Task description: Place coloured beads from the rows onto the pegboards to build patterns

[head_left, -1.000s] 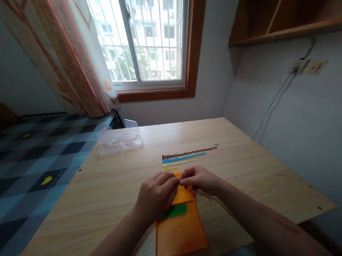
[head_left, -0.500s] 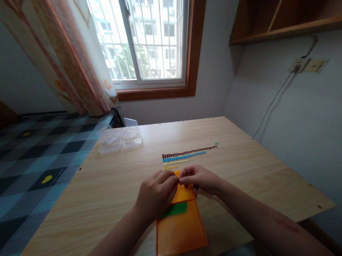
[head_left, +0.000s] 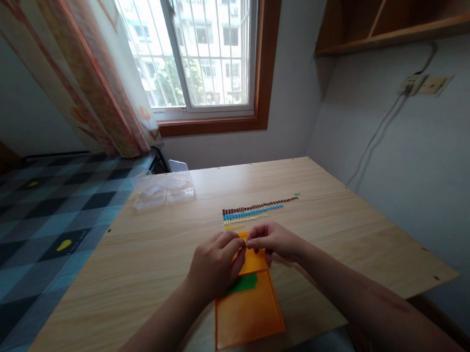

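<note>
1. The orange tray (head_left: 248,320) lies on the tabletop (head_left: 319,219), with a green strip (head_left: 244,284) across its middle.
2. The left hand (head_left: 214,261) is over the tray's left side, fingers drawn together; whether they pinch anything is too small to tell.
3. The right hand (head_left: 277,242) is at the tray's far right corner, thumb and forefinger pressed together close to the left hand's fingertips; anything between them cannot be made out.
4. Beyond the tray run rows of brown pieces (head_left: 260,205), blue pieces (head_left: 252,213) and yellow pieces (head_left: 234,228), the yellow ones nearest it.
</note>
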A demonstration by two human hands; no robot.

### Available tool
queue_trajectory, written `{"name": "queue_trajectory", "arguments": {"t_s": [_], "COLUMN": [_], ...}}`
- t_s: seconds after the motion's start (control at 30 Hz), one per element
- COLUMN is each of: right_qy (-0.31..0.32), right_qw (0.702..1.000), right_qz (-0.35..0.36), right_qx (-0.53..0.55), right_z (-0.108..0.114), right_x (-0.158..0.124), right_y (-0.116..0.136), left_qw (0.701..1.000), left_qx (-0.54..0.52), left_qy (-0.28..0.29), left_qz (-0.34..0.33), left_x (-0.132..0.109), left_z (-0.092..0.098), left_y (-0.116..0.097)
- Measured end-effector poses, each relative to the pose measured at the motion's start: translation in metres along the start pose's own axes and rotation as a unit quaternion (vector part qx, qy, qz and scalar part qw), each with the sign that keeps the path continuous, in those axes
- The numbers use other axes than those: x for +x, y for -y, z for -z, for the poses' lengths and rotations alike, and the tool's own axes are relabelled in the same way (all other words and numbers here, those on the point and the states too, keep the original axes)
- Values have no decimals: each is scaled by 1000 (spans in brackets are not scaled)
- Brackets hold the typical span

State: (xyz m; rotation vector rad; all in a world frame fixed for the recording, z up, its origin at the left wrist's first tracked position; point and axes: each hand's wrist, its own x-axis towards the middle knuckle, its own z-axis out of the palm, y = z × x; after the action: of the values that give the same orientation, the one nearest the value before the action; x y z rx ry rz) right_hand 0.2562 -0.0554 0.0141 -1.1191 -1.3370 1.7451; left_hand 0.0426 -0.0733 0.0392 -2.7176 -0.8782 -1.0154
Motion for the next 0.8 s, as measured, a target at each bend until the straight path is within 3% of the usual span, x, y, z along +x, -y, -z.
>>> {"name": "queue_trajectory", "arguments": {"t_s": [0.13,0.27,0.5,0.8], "right_qy": [-96,-182,-211,-235], "right_qw": [990,973,956,931], "right_qz": [99,141,194,243], "right_qx": [-29,-8,-59,-135], "right_z": [8,17,24,24], "right_x": [-1,1,8,5], "right_y": [9,13,5,7], "left_qw": [998,987,962,953], "left_qx": [-33,-112,-124,-41], "left_qy": [40,108,239,299], "left_qz": [20,30,34,-27], "left_x": [-2,-4,-9,-9], "left_z": [3,6,-1,-13], "left_y": [-6,-22,-41,-46]}}
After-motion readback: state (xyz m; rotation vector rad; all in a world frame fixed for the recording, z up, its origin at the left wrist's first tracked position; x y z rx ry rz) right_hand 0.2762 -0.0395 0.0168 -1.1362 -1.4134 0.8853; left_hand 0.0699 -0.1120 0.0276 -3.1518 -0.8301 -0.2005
